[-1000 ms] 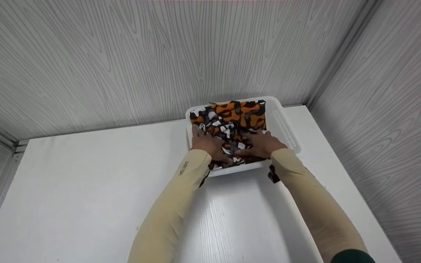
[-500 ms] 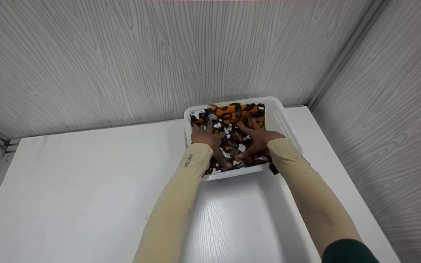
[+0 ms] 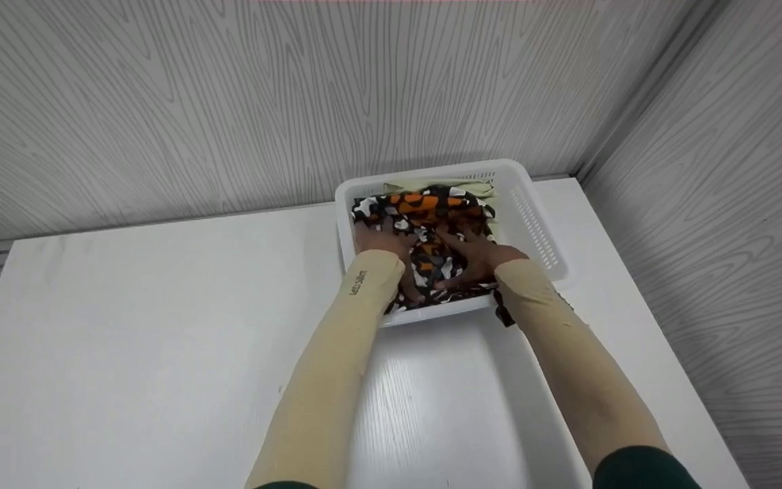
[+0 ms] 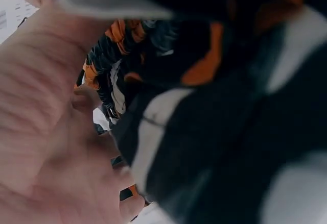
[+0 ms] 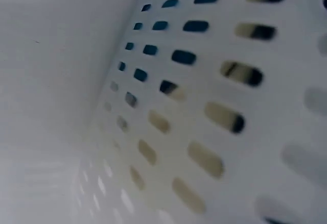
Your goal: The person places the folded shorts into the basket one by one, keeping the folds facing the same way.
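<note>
A white plastic basket [image 3: 532, 227] holds a bunched camouflage-patterned cloth [image 3: 425, 205] in orange, black, white and grey. My left hand [image 3: 385, 246] rests on the left side of that cloth, its fingers spread. On the right side, my right hand [image 3: 478, 258] presses the cloth with spread fingers. Pale green fabric [image 3: 438, 184] shows behind the patterned cloth along the back wall. In the left wrist view, folds of the cloth [image 4: 204, 132] lie close against the left palm [image 4: 46, 101]. The right wrist view shows the basket's slotted wall [image 5: 153, 101]; the right hand is not visible there.
The basket stands on a white table [image 3: 180, 326], near its back edge and towards the right. A grey wood-grain panel [image 3: 282, 95] rises behind it. Another panel [image 3: 737, 170] stands along the right side.
The patterned cloth's back part has drawn forward and bunched, so more pale green fabric shows behind it. The right hand's fingers have spread and reached farther back. Both hands stay on the cloth.
</note>
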Available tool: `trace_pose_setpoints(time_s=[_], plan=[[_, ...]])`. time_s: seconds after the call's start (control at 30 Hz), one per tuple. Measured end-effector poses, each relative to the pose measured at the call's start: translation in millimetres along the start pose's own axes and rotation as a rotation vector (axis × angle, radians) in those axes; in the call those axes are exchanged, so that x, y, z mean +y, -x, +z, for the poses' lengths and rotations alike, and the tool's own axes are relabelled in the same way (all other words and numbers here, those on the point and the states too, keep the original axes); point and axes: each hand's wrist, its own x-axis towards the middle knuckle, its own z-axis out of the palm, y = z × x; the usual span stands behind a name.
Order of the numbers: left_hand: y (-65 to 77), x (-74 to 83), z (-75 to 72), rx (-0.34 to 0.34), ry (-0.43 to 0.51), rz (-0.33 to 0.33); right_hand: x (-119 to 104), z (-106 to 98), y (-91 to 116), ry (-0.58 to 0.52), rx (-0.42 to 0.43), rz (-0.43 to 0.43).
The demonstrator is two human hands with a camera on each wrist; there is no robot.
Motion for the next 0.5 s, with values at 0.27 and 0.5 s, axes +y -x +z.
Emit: trace_pose_setpoints(time_s=[0.27, 0.5], plan=[[6.4, -0.1, 4.4, 0.002, -0.021, -0.028, -6.6, 18.7, -17.4, 0.090, 0.052, 0.036], [21.8, -22.3, 0.4, 0.069, 0.091, 0.144, 8.1, 11.7, -25.2, 0.024, 0.054, 0.008]])
